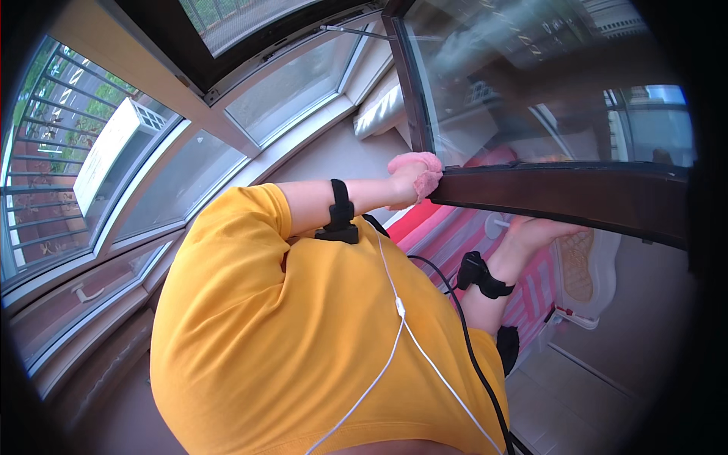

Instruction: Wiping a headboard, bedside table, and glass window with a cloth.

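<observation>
A pink cloth [427,183] is wrapped around the fingers of my left hand [405,181]. That hand presses the cloth to the lower corner of an opened, dark brown window sash [557,196], where its upright meets the bottom rail. From below, my right hand [529,232] grips the bottom rail of the same sash; some of its fingers are hidden behind the rail. Reflections and blurred shapes show in the sash's glass pane [512,85]. A metal stay arm [355,31] links the sash to the dark window frame [227,68].
White-framed windows [187,176] curve along the left, with a white air-conditioner unit [116,153] and railings [48,193] outside. Beneath the sash lies a bed with pink striped bedding [529,301] and a pale headboard [597,267]. A black cable [469,335] and white cord [392,352] hang over my yellow shirt.
</observation>
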A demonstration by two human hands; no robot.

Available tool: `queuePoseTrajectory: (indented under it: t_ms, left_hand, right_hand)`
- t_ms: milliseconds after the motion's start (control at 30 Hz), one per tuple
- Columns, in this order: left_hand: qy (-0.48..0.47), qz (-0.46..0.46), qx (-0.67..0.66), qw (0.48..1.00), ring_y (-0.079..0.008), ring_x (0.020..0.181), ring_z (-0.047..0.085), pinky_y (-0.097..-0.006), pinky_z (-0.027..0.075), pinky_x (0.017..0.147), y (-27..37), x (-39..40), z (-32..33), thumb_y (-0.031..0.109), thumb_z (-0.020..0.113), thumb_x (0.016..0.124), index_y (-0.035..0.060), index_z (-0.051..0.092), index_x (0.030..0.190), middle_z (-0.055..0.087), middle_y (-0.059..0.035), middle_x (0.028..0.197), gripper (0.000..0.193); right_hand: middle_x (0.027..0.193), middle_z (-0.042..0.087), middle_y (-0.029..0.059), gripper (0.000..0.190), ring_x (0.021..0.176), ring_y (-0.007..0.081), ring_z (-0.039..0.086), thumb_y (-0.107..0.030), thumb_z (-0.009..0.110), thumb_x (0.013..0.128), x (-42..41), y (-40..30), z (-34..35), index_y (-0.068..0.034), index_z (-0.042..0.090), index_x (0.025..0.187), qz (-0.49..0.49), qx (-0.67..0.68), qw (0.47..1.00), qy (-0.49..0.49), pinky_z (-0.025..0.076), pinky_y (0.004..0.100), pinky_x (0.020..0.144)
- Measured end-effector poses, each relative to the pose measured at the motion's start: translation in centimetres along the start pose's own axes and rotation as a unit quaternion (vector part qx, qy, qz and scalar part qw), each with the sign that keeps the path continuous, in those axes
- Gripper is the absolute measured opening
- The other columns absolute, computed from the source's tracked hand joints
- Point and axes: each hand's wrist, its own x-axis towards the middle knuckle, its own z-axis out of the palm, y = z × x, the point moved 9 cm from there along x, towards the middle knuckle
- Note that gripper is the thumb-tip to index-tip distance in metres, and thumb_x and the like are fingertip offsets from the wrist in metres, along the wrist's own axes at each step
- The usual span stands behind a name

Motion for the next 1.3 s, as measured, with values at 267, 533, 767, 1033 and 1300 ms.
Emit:
queuePoseTrajectory:
  t_ms: [267, 533, 767, 1033, 1300]
  left_hand:
    - [-0.021, 0.088, -0.217, 0.972, -0.0227, 0.041, 0.054, -0.0317, 0.038, 0.039, 2.3, -0.3, -0.3, 0.004, 0.04, 0.076, 0.0055, 0.046, 0.057, 0.053, -0.0112, 0.048, 0.02]
    - [0.133, 0.34, -0.024, 0.931, -0.0228, 0.05, 0.051, -0.0303, 0.042, 0.051, 11.7, -4.8, -4.0, -0.007, 0.049, 0.07, 0.0035, 0.05, 0.07, 0.05, -0.0094, 0.054, 0.011]
    - [0.215, 0.481, 0.083, 0.846, -0.0334, 0.066, 0.054, -0.037, 0.045, 0.059, 20.4, -10.1, -5.5, 0.004, 0.063, 0.071, 0.0087, 0.056, 0.083, 0.055, -0.0119, 0.069, 0.015]
    - [0.242, 0.61, 0.11, 0.747, -0.0307, 0.091, 0.057, -0.0401, 0.045, 0.076, 20.1, -9.5, -3.6, 0.017, 0.068, 0.075, 0.0123, 0.06, 0.102, 0.06, -0.01, 0.1, 0.029]
    - [0.297, 0.695, 0.196, 0.625, -0.0336, 0.087, 0.057, -0.0406, 0.047, 0.072, 24.1, -9.2, -3.7, 0.01, 0.065, 0.055, 0.0065, 0.063, 0.095, 0.059, -0.0128, 0.093, 0.041]
  right_hand:
    - [0.108, 0.058, 0.0158, 0.087, 0.097, 0.0277, 0.058, -0.077, 0.018, 0.083, 0.0, 0.4, -1.1, -0.005, 0.048, 0.122, -0.018, 0.009, 0.998, 0.062, 0.049, 0.0409, 0.085]
    - [0.106, 0.058, 0.0158, 0.083, 0.095, 0.0275, 0.059, -0.074, 0.018, 0.086, -0.6, 0.4, -0.8, -0.006, 0.041, 0.128, 0.008, 0.029, 0.997, 0.066, 0.047, 0.04, 0.085]
    - [0.109, 0.057, 0.0161, 0.081, 0.097, 0.0286, 0.058, -0.074, 0.02, 0.086, 0.0, 2.1, -2.5, -0.008, 0.042, 0.128, 0.024, 0.061, 0.995, 0.07, 0.046, 0.0404, 0.089]
    - [0.132, 0.043, 0.0069, 0.074, 0.124, 0.0242, 0.04, -0.068, 0.022, 0.09, -1.1, 0.9, -2.6, -0.01, 0.036, 0.134, 0.012, 0.059, 0.992, 0.11, 0.031, 0.0386, 0.105]
    - [0.138, 0.039, 0.0071, 0.069, 0.128, 0.0247, 0.037, -0.063, 0.02, 0.093, -0.3, 1.5, -2.7, -0.012, 0.03, 0.139, 0.004, 0.101, 0.992, 0.071, 0.028, 0.0402, 0.108]
